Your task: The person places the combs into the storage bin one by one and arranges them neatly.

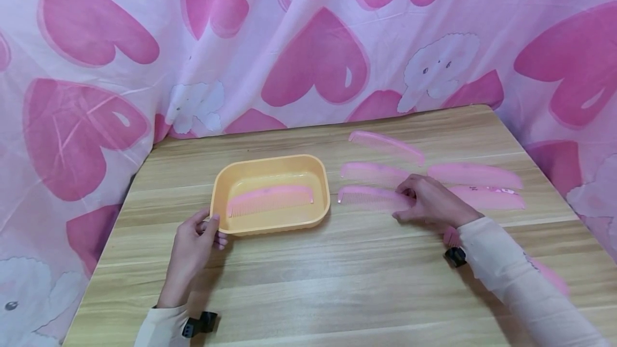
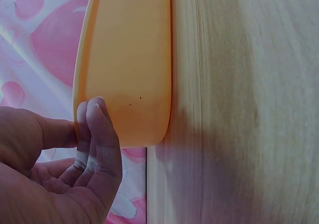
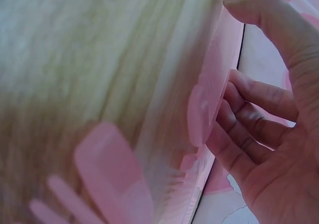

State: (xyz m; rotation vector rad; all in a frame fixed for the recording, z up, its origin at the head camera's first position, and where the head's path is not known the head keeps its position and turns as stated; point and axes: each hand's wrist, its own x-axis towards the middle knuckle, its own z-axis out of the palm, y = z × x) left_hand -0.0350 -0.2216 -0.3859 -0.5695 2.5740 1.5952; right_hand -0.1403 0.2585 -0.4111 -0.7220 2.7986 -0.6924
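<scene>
At its near left corner, a yellow-orange plastic tray (image 1: pixel 320 191) is pinched by my left hand (image 1: pixel 195 240), thumb on the rim and fingers against the outer wall (image 2: pixel 134 84). One pink comb (image 1: pixel 270 195) lies inside it. To the right, my right hand (image 1: pixel 429 202) grips the right end of another pink comb (image 1: pixel 363 196), the nearest of three in a column. Thumb and fingers straddle its width in the right wrist view, and the comb (image 3: pixel 209 94) lies low over the wood. Its far end is partly hidden by the hand.
Behind the gripped comb lie a middle comb (image 1: pixel 371 172) and a far comb (image 1: pixel 388 146). Two wider pink combs, one behind (image 1: pixel 474 174) and one in front (image 1: pixel 487 198), lie right of the hand. More pink pieces (image 1: pixel 551 276) show under the right forearm. A heart-print curtain (image 1: pixel 313 63) backs the table.
</scene>
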